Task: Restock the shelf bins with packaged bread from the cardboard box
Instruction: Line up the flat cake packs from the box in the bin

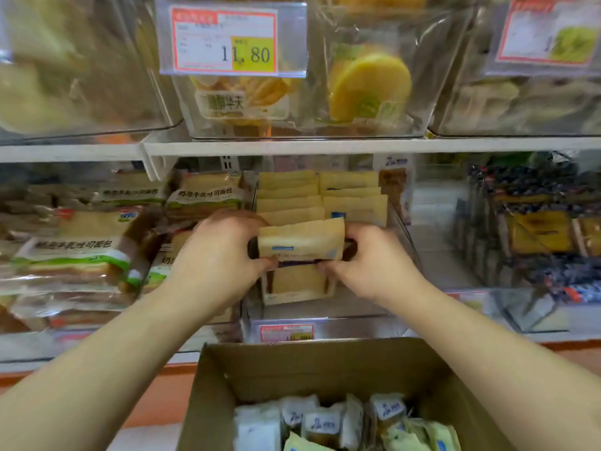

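Both hands hold one pale yellow bread packet [302,239] over the front of a clear shelf bin [403,232]. My left hand [221,252] grips its left end and my right hand [374,258] grips its right end. Behind the packet, two rows of the same yellow packets [322,196] stand upright in the bin. Another packet [297,283] stands at the bin's front, just below the held one. The open cardboard box [325,369] sits below my arms, with several white and yellow packets [344,421] inside.
Loaves of sliced bread [74,255] fill the bin to the left. Dark wrapped goods [533,222] fill the bin to the right. The upper shelf [325,146] carries clear bins of yellow cakes [367,86] and a price tag [227,40] reading 11.80.
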`<state>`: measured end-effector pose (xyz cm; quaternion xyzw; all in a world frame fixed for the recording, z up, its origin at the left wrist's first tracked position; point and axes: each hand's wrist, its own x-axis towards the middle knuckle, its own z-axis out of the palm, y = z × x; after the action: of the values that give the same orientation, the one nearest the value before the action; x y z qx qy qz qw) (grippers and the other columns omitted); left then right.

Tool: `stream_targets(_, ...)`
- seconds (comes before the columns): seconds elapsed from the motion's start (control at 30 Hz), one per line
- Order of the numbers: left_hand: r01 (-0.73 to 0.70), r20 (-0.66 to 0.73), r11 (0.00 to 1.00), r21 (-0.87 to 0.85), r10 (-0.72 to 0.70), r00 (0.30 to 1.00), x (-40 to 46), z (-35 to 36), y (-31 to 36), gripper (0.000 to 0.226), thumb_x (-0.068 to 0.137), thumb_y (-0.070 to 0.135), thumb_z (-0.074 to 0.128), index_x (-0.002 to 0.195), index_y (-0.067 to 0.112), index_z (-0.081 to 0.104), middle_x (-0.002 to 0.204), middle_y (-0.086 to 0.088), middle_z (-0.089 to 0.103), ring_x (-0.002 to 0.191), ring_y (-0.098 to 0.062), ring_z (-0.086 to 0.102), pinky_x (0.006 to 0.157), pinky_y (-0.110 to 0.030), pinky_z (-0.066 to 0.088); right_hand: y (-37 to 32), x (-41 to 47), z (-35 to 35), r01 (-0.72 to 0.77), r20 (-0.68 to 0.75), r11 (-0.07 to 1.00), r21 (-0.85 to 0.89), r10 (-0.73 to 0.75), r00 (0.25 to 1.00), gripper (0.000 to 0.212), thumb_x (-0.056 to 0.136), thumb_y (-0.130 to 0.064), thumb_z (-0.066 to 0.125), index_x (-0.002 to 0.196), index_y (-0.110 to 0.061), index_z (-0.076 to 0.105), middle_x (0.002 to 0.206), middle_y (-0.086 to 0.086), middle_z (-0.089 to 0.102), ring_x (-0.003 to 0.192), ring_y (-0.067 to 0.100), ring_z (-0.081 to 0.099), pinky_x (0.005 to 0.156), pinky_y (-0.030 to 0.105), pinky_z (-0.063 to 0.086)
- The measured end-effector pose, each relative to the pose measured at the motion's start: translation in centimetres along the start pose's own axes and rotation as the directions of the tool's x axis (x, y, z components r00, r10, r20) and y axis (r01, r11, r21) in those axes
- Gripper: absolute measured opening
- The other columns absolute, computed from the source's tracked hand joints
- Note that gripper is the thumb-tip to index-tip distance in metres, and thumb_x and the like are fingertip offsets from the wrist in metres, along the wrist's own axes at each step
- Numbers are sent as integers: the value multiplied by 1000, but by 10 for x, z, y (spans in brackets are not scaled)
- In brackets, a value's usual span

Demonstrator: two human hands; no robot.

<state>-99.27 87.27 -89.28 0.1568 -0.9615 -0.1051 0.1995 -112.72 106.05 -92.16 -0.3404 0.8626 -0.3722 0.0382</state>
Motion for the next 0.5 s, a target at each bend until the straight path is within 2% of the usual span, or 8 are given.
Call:
stream_targets(0.1,-11,-26,999,43,12,1000,6,9,-6,51,72,39,88,120,30,73,133,7,66,129,-26,53,106,-49,46,5,8,12,-20,22,1000,7,20,1000,55,81,-30,91,132,-30,71,126,-13,72,112,4,60,93,18,44)
stream_targets(0.23,-14,-71,997,77,20,997,9,14,-7,50,68,26,89,115,26,72,134,8,62,133,-29,39,104,-48,36,10,14,26,-29,51,1000,-11,30,998,58,81,-32,90,135,-28,68,137,-8,68,129,16,59,99,20,39)
stream_targets(0.43,-1,-75,997,83,8,997,7,14,-8,53,67,31,90,117,29,73,138,9,60,134,-25,35,107,-47,32,13,11,34,-75,8,992,-103,76,997,58,79,-43,90,131,-31,68,127,-10,72,120,18,65,98,35,57)
stream_targets(0.5,8,-68,996,88,-2,998,7,12,-8,53,68,33,89,118,31,73,140,10,60,135,-25,34,108,-48,31,13,8,30,-76,6,994,-80,77,997,57,80,-41,90,131,-31,67,126,-11,72,117,15,65,96,31,55)
